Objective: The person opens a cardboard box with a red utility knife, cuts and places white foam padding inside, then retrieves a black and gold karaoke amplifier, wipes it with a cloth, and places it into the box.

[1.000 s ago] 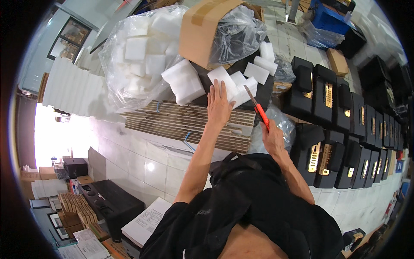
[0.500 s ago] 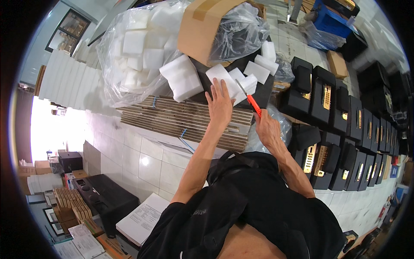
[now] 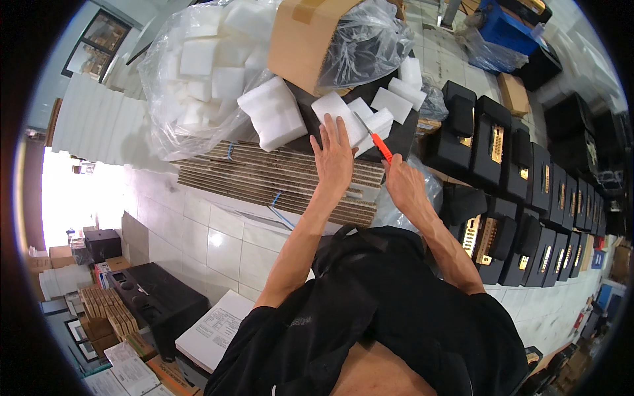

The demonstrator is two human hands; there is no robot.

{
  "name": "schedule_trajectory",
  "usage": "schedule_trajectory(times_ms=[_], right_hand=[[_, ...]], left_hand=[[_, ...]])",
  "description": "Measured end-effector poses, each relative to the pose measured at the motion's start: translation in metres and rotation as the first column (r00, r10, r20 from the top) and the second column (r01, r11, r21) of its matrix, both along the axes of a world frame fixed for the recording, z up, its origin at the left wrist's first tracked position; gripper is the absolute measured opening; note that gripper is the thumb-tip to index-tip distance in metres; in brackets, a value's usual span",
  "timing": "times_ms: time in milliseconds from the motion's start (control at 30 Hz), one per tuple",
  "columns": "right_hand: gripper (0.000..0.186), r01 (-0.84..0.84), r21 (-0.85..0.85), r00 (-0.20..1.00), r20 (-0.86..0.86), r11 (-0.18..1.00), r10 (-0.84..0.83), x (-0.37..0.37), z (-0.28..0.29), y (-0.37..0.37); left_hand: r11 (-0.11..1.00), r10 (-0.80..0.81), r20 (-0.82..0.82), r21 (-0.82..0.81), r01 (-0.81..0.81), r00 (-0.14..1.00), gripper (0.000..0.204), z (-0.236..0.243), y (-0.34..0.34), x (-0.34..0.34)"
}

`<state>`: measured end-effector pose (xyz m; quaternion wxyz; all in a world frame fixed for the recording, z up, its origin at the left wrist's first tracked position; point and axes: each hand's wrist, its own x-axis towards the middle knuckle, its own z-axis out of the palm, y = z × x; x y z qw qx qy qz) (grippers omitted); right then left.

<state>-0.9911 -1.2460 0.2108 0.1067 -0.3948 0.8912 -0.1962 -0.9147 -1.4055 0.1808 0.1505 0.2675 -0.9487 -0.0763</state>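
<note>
Steady the foam block (image 3: 330, 104) near the front edge of the tabletop (image 3: 397, 140), left hand (image 3: 335, 162) spread. Guide the red cutter (image 3: 382, 148), pinched in the right hand (image 3: 405, 186), well clear

No text is legible; print (image 3: 212, 323) on the white paper stack (image 3: 214, 331) is tiny.

- The view looks out from the person's head, through the left one of two fisheye cameras worn side by side.
- It faces down and forward: the shirt (image 3: 383, 284) fills the lower middle, the carton (image 3: 307, 43) reaches the top.
- It sits close above the left hand (image 3: 335, 162) and right hand (image 3: 405, 183), both near mid-picture.
- It spans wide, taking in the cases (image 3: 481, 158) at right and the window (image 3: 99, 43) at upper left, farther off.
- A dark curved rim closes the corners.
</note>
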Motion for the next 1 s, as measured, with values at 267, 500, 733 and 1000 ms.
schedule_trajectory(times_ms=[267,500,733,1000], right_hand=[[0.030,-0.009,-0.002,1.000,-0.029,1.000,0.009,0.006,-0.032,0.009],[0.027,0.013,-0.016,0.997,-0.075,1.000,-0.014,0.019,-0.041,0.019],[0.025,-0.003,0.025,0.999,-0.033,1.000,0.004,0.013,-0.049,0.012],[0.024,-0.024,0.016,0.999,-0.029,1.000,0.024,0.010,-0.068,0.006]], left_hand=[[1.000,0.011,0.058,-0.018,-0.010,0.998,0.078,0.000,0.001,0.000],[1.000,0.025,0.092,-0.007,-0.024,0.995,0.080,0.000,0.001,0.000],[0.999,0.024,0.097,-0.026,-0.022,0.995,0.080,0.003,-0.001,-0.001],[1.000,0.026,0.092,-0.015,-0.025,0.995,0.079,0.002,0.001,0.000]])
